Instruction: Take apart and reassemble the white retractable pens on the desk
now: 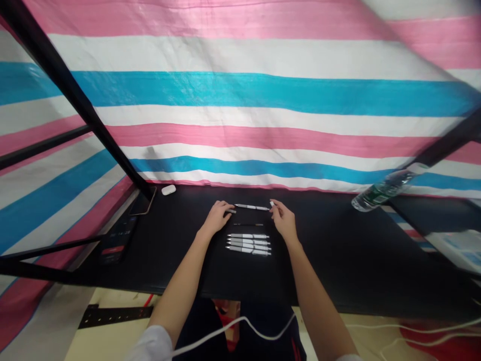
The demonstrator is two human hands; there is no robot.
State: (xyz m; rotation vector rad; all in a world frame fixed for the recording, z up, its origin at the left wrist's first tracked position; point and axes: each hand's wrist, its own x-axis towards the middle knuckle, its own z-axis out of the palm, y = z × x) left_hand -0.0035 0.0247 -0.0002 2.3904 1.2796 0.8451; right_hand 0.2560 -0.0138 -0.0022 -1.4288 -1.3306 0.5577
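Note:
My left hand (217, 216) rests on the black table, its fingers closed on a short grey pen barrel piece (231, 211). Opposite it, my right hand (284, 220) pinches a small white pen part (272, 203). Between the two hands lies a white and grey pen (252, 207), its right end close to my right fingertips; I cannot tell if they touch it. A thin dark pen refill (248, 224) lies just nearer to me. Below that, several white and grey click pens (248, 242) are lined up side by side, tips to the left.
A white earbud case (169, 190) and a phone (143, 202) are at the back left, with another dark phone-like device (117, 240) nearer. A clear water bottle (383, 190) is at the right. Black frame posts and striped sheeting (240, 95) enclose the table. A white cable (225, 328) crosses my lap.

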